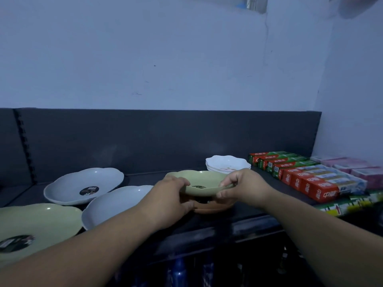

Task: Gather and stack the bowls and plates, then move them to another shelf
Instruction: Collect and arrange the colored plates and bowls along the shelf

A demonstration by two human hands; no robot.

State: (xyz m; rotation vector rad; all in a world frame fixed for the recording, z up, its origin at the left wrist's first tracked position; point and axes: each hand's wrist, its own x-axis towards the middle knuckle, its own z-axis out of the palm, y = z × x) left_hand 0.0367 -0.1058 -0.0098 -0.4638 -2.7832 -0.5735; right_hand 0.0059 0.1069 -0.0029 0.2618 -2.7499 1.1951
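Observation:
A green scalloped bowl point(204, 182) is held just above a brown bowl point(215, 208) on the dark shelf point(207, 222). My left hand point(167, 195) grips its left rim, thumb over the edge. My right hand point(240, 184) pinches its right rim. Two pale blue-white plates lie to the left, one point(83, 185) at the back with a dark sticker, one point(116, 201) nearer. A larger green plate point(39, 226) with a sticker sits at the front left. A small stack of white bowls point(227, 163) stands behind my right hand.
Rows of red and green boxes point(300, 175) and pink packs point(356, 166) fill the shelf's right side. A dark back panel point(165, 139) rises behind the shelf under a pale wall. Bottles point(179, 272) show dimly on the level below.

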